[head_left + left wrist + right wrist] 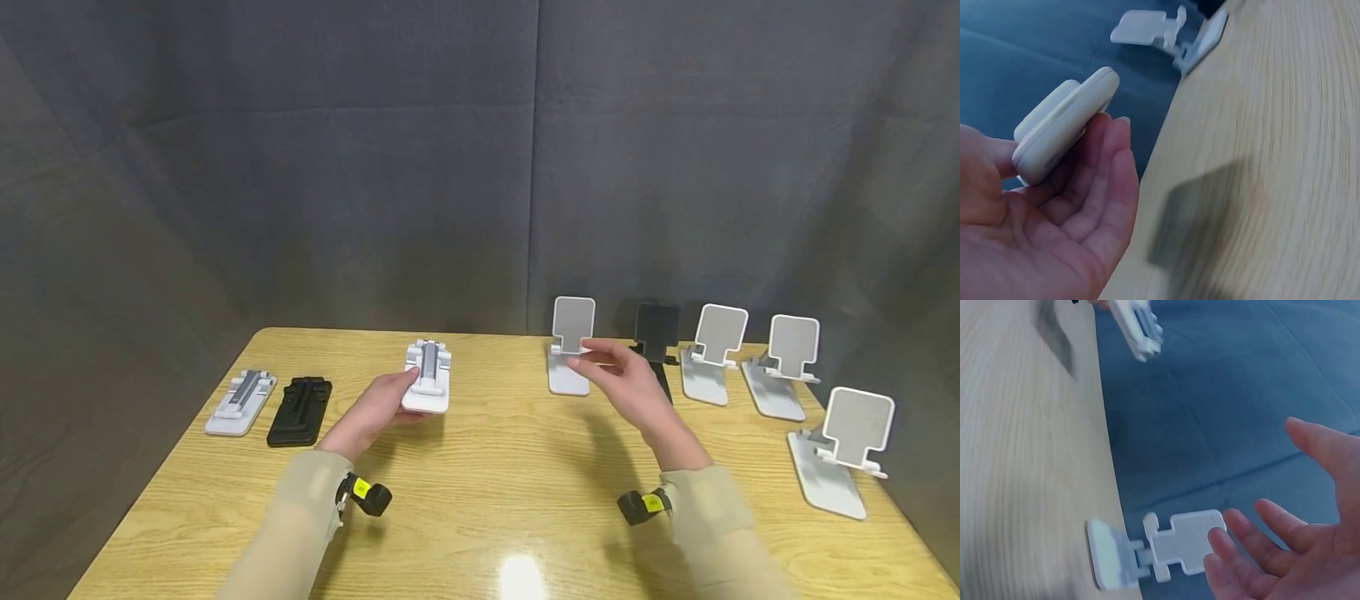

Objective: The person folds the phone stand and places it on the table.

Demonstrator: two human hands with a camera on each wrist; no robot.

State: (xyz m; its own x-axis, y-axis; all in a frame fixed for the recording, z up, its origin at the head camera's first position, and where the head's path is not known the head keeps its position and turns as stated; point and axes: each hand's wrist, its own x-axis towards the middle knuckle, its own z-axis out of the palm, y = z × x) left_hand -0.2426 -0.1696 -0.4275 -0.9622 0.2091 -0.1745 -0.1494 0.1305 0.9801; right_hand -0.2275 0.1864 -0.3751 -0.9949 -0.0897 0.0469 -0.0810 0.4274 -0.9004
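A folded white phone stand (426, 392) is held above the table in my left hand (385, 402), thumb on its top face and fingers beneath. The left wrist view shows the same folded stand (1063, 128) edge-on between thumb and fingers (1119, 181). My right hand (628, 385) is raised with fingers loosely bent and spread, close to an unfolded white stand (568, 377) at the table's back edge. In the right wrist view nothing lies between that hand's thumb and fingers (1279, 550); the unfolded stand (1188, 540) is beyond the fingertips.
Folded stands, one white (242, 403) and one black (300, 412), lie at the table's left. An unfolded black stand (657, 333) is partly behind my right hand. More unfolded white stands (705, 385) (776, 400) (828, 483) line the right side. A dark curtain (420, 167) hangs behind the wooden table (495, 492).
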